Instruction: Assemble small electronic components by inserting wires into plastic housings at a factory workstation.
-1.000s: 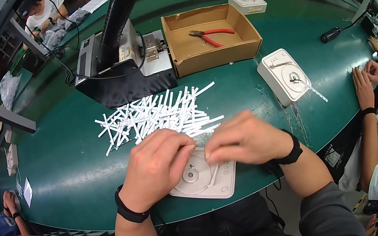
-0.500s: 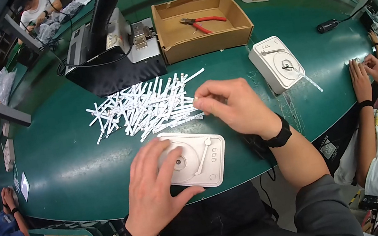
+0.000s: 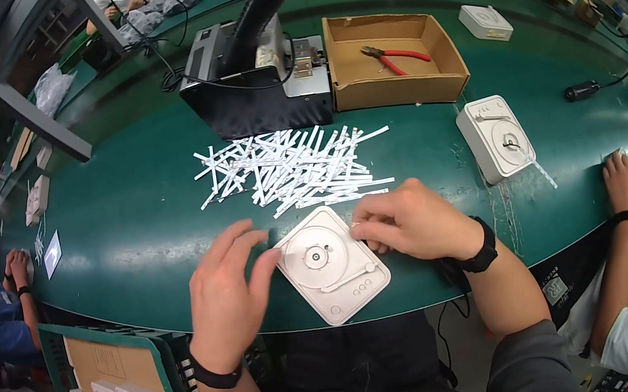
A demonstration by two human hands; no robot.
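A white box shaped like a small record player (image 3: 308, 238) lies at the table's near edge, turned at an angle, with its round disc and moulded tonearm facing up. My left hand (image 3: 225, 296) is open beside its left edge, fingers apart, thumb close to the casing. By its upper right edge, my right hand (image 3: 417, 225) is closed in a pinch; a tiny pale bit shows at the fingertips, too small to name. Just beyond lies a loose heap of thin white strips (image 3: 293, 166).
A cardboard tray (image 3: 404, 90) holds red-handled cutters (image 3: 399, 57). Left of it stands a black machine (image 3: 258, 102). A second white record-player box (image 3: 495, 138) has a strip hanging off it. A green crate (image 3: 106, 337) with white boxes sits lower left. Co-workers' hands (image 3: 626, 183) are at right.
My right hand has come from the strip heap to the box's edge. The box has turned clockwise, and my left hand has moved off its top to the left. The head view has shifted.
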